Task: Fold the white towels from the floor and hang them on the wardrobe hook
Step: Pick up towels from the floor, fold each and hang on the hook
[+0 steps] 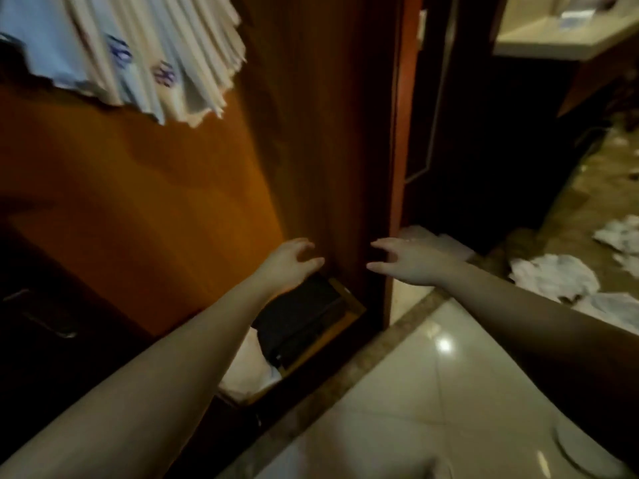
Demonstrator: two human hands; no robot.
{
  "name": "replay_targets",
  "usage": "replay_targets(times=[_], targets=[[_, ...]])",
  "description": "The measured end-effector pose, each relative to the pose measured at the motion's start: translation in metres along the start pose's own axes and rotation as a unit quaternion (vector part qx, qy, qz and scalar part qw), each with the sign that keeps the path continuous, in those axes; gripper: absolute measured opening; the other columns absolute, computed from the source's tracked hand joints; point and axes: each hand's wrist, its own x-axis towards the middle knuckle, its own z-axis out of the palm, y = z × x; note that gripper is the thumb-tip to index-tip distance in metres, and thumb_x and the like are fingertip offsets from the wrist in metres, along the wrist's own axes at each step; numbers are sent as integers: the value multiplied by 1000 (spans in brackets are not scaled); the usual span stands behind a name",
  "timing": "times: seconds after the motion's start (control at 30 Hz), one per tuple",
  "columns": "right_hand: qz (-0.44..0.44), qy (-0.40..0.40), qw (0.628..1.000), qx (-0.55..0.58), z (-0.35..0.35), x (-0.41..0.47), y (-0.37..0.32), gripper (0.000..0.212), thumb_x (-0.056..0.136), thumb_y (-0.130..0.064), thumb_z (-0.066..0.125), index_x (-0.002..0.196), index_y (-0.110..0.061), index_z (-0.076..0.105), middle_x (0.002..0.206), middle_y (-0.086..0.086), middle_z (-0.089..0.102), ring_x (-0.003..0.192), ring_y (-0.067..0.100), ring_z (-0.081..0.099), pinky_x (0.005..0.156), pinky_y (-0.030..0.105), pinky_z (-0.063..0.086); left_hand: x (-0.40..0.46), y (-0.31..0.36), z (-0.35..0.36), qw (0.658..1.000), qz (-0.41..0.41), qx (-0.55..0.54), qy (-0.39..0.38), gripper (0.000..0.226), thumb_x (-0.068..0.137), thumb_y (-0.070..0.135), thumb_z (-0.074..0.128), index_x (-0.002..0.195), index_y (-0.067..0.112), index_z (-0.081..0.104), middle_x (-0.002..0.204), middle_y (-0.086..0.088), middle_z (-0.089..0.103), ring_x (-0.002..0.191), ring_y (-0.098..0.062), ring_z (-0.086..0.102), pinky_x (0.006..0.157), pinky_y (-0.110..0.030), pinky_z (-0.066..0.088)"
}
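Observation:
White towels [135, 53] with blue marks hang in folds at the top left, inside the wooden wardrobe [166, 188]. My left hand [292, 262] reaches forward low in front of the wardrobe's side panel [332, 133], fingers loosely spread and holding nothing. My right hand [408, 261] is stretched out level with it, just right of the panel's edge, also empty with relaxed fingers. Crumpled white towels [556, 276] lie on the floor at the right.
A dark folded item [301, 316] and white cloth [252, 371] lie on the wardrobe's bottom. More crumpled white cloth [619, 233] lies on the brown floor farther right. Glossy pale tiles [415, 392] lie below. A pale counter [560, 32] stands top right. A white plate [584, 454] shows at the bottom right.

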Motion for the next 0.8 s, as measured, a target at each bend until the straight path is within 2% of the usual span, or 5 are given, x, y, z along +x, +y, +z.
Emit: replay_targets(times=[0.2,0.3,0.4,0.6,0.8], targets=[[110,-39,991,71,39,-56,140,74,96,-57,55,155,-17,36,162,5,34,148,20,30,117,28,21,48,53,115,991,9,21,-130,64,98,54,53,152,21,40,161,-1,31,147,-21,29,119,-43,28],[154,-33,982,108,50,-81,207,69,95,-52,61,151,-16,43,158,4,41,143,20,38,104,17,24,79,91,168,986,2,21,-167,64,97,53,56,151,23,42,160,0,33,147,-20,31,115,-37,29],[212,-59,968,116,49,-106,286,71,97,-55,57,154,-18,37,162,2,35,148,20,32,119,30,22,113,139,228,981,-9,-7,-193,63,94,51,59,149,24,45,157,1,38,141,-18,39,105,-31,35],[290,-82,943,139,39,-150,414,72,97,-58,53,155,-18,36,161,3,34,146,22,35,116,33,26,171,230,328,966,4,-11,-258,61,94,48,61,147,23,47,153,-2,44,136,-19,44,94,-25,33],[348,-78,921,155,32,-166,501,73,96,-61,53,153,-19,38,159,3,39,144,22,38,116,37,31,224,291,396,946,22,10,-323,63,95,50,59,149,22,44,157,-1,39,141,-20,40,107,-33,35]])
